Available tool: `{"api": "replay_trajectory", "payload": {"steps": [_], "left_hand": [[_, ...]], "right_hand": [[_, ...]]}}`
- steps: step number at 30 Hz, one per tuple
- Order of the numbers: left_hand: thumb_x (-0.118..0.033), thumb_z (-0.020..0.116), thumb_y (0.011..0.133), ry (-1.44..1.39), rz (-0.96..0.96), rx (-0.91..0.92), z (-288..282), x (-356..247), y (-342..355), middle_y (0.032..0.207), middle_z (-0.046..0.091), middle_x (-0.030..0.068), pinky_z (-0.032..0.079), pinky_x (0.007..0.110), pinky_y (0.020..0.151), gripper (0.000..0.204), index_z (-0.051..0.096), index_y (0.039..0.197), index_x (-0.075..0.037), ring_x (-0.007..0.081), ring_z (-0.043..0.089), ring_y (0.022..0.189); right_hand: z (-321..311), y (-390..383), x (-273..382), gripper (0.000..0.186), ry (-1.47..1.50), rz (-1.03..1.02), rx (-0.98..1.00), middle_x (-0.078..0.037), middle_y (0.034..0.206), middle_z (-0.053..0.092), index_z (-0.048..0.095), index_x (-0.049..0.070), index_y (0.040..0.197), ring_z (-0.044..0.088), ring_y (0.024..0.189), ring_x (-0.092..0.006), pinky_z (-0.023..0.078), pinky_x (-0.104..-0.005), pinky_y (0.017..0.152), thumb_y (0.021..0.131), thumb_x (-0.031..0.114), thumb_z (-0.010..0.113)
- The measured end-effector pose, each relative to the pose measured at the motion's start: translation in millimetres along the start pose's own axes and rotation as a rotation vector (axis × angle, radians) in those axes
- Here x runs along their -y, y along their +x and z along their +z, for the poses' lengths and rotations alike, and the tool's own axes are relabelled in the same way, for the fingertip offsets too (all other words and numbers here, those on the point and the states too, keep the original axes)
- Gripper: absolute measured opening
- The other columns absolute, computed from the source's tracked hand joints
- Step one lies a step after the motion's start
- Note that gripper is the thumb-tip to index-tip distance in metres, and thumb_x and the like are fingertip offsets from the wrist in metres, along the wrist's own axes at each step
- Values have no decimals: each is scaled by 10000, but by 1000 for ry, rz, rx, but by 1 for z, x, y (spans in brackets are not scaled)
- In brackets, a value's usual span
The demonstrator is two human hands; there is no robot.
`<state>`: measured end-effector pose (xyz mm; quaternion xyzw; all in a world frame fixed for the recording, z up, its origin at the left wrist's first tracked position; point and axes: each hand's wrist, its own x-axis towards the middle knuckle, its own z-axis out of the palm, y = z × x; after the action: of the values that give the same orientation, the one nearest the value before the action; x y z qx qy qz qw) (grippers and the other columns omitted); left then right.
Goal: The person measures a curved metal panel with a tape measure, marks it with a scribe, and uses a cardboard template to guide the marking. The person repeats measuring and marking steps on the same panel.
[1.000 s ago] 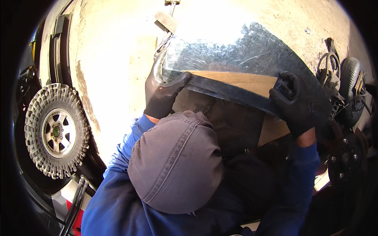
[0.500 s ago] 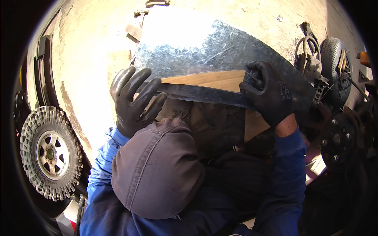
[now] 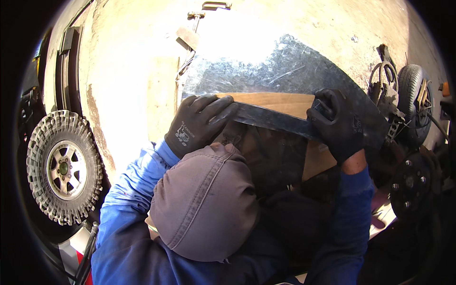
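At its near edge (image 3: 273, 116), I'd hold this likely stiff, slick sheet (image 3: 306, 69): left hand (image 3: 202, 122) fingers draped, grip unclear; right hand (image 3: 338, 126) gripping.

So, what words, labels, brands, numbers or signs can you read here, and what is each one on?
Left glove: pale lettering, a number and a small emblem on the back; I don't copy out printed wording.
Right glove: a faint pale print on the back, too blurred to read.
Chunky-treaded wheel: any sidewall lettering is too small to read.
Scuffed metal sheet: no writing that I can make out.
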<state>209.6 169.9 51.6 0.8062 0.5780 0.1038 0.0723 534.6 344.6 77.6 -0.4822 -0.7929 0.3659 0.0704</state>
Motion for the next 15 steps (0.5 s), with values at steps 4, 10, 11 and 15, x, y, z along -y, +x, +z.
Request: {"api": "replay_trajectory", "payload": {"steps": [4,10,11,15], "left_hand": [[-176,751,899,-13,15,5,0,2,2,1354,764,63,551,473,968,500,763,1397,-143,286,715,1198],[-146,775,871,9,34,-3,-2,1,6,1324,761,60,554,465,960,486,779,1357,-139,289,723,1144],[-138,780,865,10,26,16,-2,1,7,1322,760,62,555,463,957,485,783,1350,-139,289,726,1133],[-156,767,885,28,53,36,-4,2,11,1321,751,61,548,466,960,499,758,1384,-153,278,724,1129]], "right_hand": [[0,0,1,373,28,-11,-2,-173,1154,740,726,72,1238,775,1052,-336,621,-440,916,907,181,859],[0,0,0,373,29,5,0,-163,1150,735,726,63,1228,765,1047,-334,614,-424,917,898,176,855],[0,0,0,367,29,10,2,-160,1144,732,725,62,1224,760,1040,-330,612,-424,914,899,175,853],[2,-1,-3,350,20,-1,-11,-154,1122,723,721,60,1209,741,1011,-321,604,-428,902,903,171,848]]}}
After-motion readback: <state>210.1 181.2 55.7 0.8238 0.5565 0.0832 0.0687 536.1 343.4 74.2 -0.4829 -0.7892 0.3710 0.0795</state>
